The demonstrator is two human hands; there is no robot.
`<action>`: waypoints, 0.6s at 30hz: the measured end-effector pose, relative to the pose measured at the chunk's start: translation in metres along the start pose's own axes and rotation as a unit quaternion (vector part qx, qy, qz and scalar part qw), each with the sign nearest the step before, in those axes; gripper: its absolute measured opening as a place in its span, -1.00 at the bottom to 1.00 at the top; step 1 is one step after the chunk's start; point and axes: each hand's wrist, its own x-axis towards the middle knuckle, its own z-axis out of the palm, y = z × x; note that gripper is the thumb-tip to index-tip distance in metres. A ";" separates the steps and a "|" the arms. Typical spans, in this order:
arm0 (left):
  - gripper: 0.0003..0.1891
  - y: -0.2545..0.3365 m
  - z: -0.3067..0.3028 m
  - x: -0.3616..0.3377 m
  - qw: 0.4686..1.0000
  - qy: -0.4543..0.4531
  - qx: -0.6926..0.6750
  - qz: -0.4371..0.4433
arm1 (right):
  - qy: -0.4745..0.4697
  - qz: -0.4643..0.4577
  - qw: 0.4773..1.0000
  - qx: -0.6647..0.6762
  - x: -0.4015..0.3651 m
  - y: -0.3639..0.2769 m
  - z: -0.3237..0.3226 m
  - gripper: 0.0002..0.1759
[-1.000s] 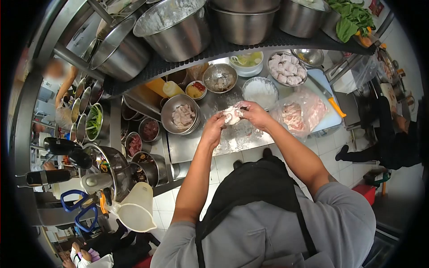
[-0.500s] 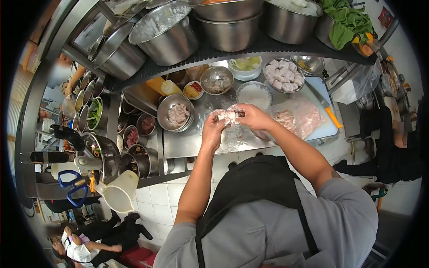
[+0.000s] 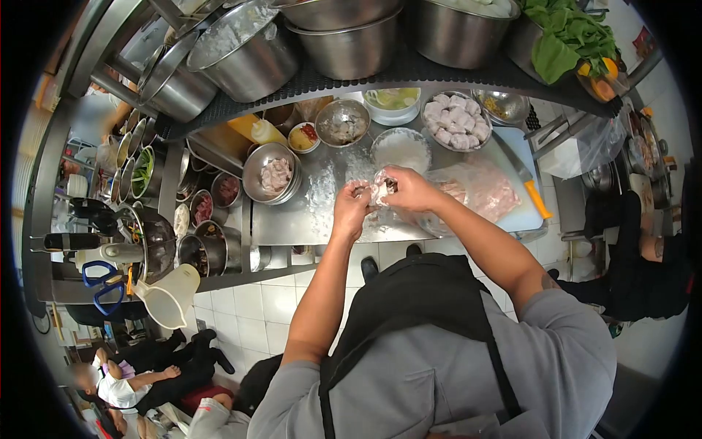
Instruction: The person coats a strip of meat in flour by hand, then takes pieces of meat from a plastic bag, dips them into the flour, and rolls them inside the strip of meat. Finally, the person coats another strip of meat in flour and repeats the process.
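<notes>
Over the steel counter, my left hand (image 3: 352, 208) and my right hand (image 3: 406, 189) are close together, fingers pinching a pale, flour-dusted piece of raw meat (image 3: 379, 192) between them. Something darker shows near the right fingertips; I cannot make out what it is. White flour (image 3: 401, 151) fills a bowl just beyond my right hand. Left of my hands, a steel bowl holds pale raw meat pieces (image 3: 276, 175). Farther back are a bowl of floured round pieces (image 3: 456, 121) and a smaller bowl of greyish food (image 3: 343, 124). A plastic bag of raw meat (image 3: 486, 192) lies beside my right forearm.
A knife with an orange handle (image 3: 537, 199) rests on a white cutting board (image 3: 532, 219) at right. Flour is scattered on the counter (image 3: 292, 228). Overhead stands a shelf with steel pots (image 3: 347, 47). A plastic jug (image 3: 170, 296) and scissors (image 3: 102, 285) hang at left. Other people are at both sides.
The view has shifted, so the counter items appear slightly farther left. Both hands still hold the pale piece, with the fingers slightly repositioned. Another person's sleeve shows at the lower left.
</notes>
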 end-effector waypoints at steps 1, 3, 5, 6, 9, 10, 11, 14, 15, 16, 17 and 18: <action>-0.65 0.008 0.009 -0.003 1.000 0.019 -0.012 -0.004 | -0.002 0.005 1.000 0.009 0.002 0.004 -0.003 -0.60; -0.57 0.009 0.015 0.003 0.997 0.072 -0.005 0.009 | -0.007 0.016 1.000 0.026 0.010 0.015 -0.012 -0.64; -0.50 -0.003 0.005 0.014 0.988 0.143 0.033 0.041 | 0.037 0.079 0.996 -0.009 0.029 0.045 -0.024 -0.66; -0.49 -0.007 -0.001 0.013 0.988 0.142 0.041 0.048 | 0.059 0.110 0.992 -0.027 0.040 0.064 -0.028 -0.67; -0.48 -0.018 -0.018 -0.001 0.989 0.129 0.049 0.050 | 0.046 0.110 0.965 -0.233 0.063 0.115 -0.031 -0.66; -0.49 -0.022 -0.022 -0.008 0.989 0.129 0.053 0.039 | 0.024 0.081 0.960 -0.267 0.065 0.134 -0.026 -0.65; -0.49 -0.028 -0.026 -0.015 0.990 0.129 0.055 0.027 | 0.001 0.052 0.953 -0.299 0.065 0.152 -0.020 -0.63; -0.52 -0.051 -0.037 -0.039 0.987 0.151 0.055 0.016 | -0.100 0.096 0.939 -0.314 0.076 0.138 -0.029 -0.59; -0.53 -0.057 -0.041 -0.047 0.985 0.163 0.050 0.016 | -0.139 0.132 0.932 -0.306 0.081 0.129 -0.033 -0.58; -0.53 -0.063 -0.045 -0.055 0.984 0.173 0.045 0.016 | -0.140 0.130 0.934 -0.301 0.084 0.133 -0.031 -0.57; -0.54 -0.068 -0.049 -0.062 0.983 0.181 0.028 0.007 | -0.138 0.130 0.937 -0.295 0.085 0.135 -0.032 -0.56; -0.55 -0.069 -0.051 -0.068 0.982 0.188 0.029 0.003 | -0.133 0.129 0.939 -0.289 0.090 0.139 -0.032 -0.55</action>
